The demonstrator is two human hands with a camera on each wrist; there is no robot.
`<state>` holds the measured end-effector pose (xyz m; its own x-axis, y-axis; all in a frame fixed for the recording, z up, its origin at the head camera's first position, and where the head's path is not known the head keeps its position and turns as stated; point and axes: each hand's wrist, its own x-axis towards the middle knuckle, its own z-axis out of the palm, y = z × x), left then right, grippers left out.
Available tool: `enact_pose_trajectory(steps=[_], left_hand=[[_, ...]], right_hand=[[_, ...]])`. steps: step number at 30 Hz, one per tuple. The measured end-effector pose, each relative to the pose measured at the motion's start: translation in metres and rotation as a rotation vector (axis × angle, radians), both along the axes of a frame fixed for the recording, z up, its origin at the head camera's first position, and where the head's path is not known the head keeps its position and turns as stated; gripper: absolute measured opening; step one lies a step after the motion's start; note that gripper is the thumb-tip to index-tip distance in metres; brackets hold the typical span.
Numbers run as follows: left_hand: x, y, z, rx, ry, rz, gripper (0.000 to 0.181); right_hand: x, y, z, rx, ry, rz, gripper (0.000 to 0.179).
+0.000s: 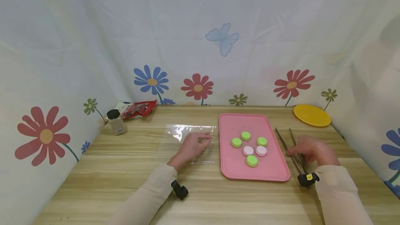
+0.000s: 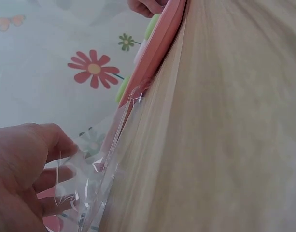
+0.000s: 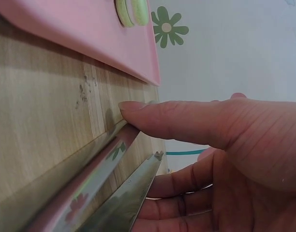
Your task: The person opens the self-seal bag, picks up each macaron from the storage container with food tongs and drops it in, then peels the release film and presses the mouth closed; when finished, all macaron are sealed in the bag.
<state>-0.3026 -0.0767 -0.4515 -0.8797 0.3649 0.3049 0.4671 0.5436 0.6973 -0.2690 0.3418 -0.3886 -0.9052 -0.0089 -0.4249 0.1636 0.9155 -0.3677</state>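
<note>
A clear plastic bag (image 1: pixel 203 157) lies flat left of the pink tray (image 1: pixel 231 121). Over it is my left hand (image 1: pixel 193 146), fingers loosely bent. In the left wrist view, the thumb and fingertips (image 2: pixel 65 172) stand apart while the bag's film (image 2: pixel 90 188) rises against them. My right hand (image 1: pixel 314 148) holds metal tongs (image 1: pixel 282 141) at the tray's right side. Its thumb presses one tong arm (image 3: pixel 97 179) in the right wrist view, and the other fingers lie along the second arm. Several green macarons (image 1: pixel 251 160) and two pale pink macarons (image 1: pixel 261 151) sit on the tray.
At the back right lies a yellow plate (image 1: pixel 312 115). A black-lidded jar (image 1: pixel 117 125) stands at the back left, beside a red packet (image 1: pixel 139 109). Flower-printed cloth (image 1: pixel 187 44) hangs around the wooden table (image 1: pixel 200 200).
</note>
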Motion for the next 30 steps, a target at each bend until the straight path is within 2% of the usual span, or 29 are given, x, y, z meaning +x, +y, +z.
enact_pose_trajectory(steps=[5, 11, 19, 23, 30], left_hand=[[-0.001, 0.000, -0.002, 0.001, -0.002, 0.003, 0.022], [0.000, -0.001, 0.001, 0.008, 0.000, 0.006, 0.023], [0.001, -0.001, 0.002, 0.008, 0.045, -0.001, 0.025], [0.001, -0.001, 0.002, -0.002, 0.088, 0.001, 0.025], [0.002, 0.000, 0.002, -0.035, 0.094, 0.028, 0.026]], right_hand=[[0.000, 0.000, 0.000, -0.002, -0.005, 0.000, 0.041], [-0.001, 0.000, 0.000, -0.003, -0.008, 0.008, 0.042], [-0.002, 0.001, -0.003, 0.011, -0.001, 0.039, 0.058], [-0.003, 0.003, -0.003, 0.013, 0.014, 0.047, 0.050], [-0.005, 0.011, -0.002, -0.054, 0.018, 0.029, 0.036]])
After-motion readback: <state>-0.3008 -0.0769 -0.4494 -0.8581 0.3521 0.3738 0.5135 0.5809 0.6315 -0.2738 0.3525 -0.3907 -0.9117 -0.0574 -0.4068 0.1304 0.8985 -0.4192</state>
